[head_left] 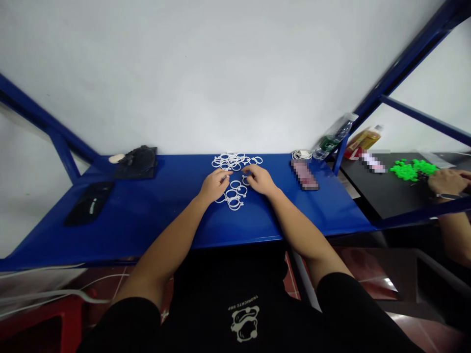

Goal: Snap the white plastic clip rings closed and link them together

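Note:
A heap of white plastic rings [235, 161] lies at the back of the blue table [154, 215]. A smaller cluster of joined white rings [234, 196] rests closer to me. My left hand [214, 185] sits just left of that cluster, fingers curled and pinched on a ring at the heap's edge. My right hand [260, 179] is on the right side, fingers bent around another white ring. Both hands almost meet over the rings.
A black phone [89, 203] and dark cloth bundle [138, 162] lie at the left. A blurred flat object [304, 174], coiled cable [301, 154] and bottles [333, 137] sit at the right. Another person's hand [449, 181] works by green parts [412, 169] on a neighbouring black table.

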A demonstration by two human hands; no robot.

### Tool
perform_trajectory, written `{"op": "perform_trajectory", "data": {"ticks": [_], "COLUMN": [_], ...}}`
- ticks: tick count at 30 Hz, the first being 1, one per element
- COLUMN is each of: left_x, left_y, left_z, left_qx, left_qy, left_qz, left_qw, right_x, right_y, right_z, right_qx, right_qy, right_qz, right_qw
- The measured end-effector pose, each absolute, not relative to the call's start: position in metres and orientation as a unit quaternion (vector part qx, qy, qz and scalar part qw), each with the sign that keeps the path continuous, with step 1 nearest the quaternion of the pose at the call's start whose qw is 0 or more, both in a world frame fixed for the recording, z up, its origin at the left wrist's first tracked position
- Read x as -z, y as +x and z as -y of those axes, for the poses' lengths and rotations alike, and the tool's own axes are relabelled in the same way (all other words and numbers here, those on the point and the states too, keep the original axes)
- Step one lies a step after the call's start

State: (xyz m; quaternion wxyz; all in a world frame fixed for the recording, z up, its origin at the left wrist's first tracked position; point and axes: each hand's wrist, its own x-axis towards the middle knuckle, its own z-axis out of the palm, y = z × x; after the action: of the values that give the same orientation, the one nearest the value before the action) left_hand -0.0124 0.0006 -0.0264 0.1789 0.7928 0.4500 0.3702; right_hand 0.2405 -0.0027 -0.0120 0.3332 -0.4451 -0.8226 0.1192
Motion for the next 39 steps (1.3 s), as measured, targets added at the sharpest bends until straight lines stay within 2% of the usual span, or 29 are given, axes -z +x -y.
{"op": "perform_trajectory", "data": {"ticks": [5,13,20,32,39], "left_x": [0.024,0.027,0.031,0.031,0.025], "left_y": [-0.012,-0.013,-0.015,-0.015,-0.016], "left_z": [0.001,-0.002,-0.004,-0.005,-0.004], "left_qx": [-0.368,-0.37,-0.389,-0.38,-0.382], "left_qy": [0.79,0.795,0.793,0.801,0.791], "left_qz": [-0.448,-0.441,-0.423,-0.418,-0.437], "left_qw": [0.199,0.192,0.201,0.2,0.195], "right_x": [0.021,0.008,0.006,-0.003,0.008], "right_y": [0.249,0.236,0.252,0.251,0.256], "right_z": [-0.013,-0.01,-0.01,-0.007,-0.011], "right_qx": [-0.154,-0.09,-0.192,-0.148,-0.243], "right_qy": [-0.507,-0.583,-0.579,-0.603,-0.546], "right_qz": [0.814,0.797,0.765,0.776,0.759], "right_qw": [0.239,0.125,0.208,0.112,0.257]}}
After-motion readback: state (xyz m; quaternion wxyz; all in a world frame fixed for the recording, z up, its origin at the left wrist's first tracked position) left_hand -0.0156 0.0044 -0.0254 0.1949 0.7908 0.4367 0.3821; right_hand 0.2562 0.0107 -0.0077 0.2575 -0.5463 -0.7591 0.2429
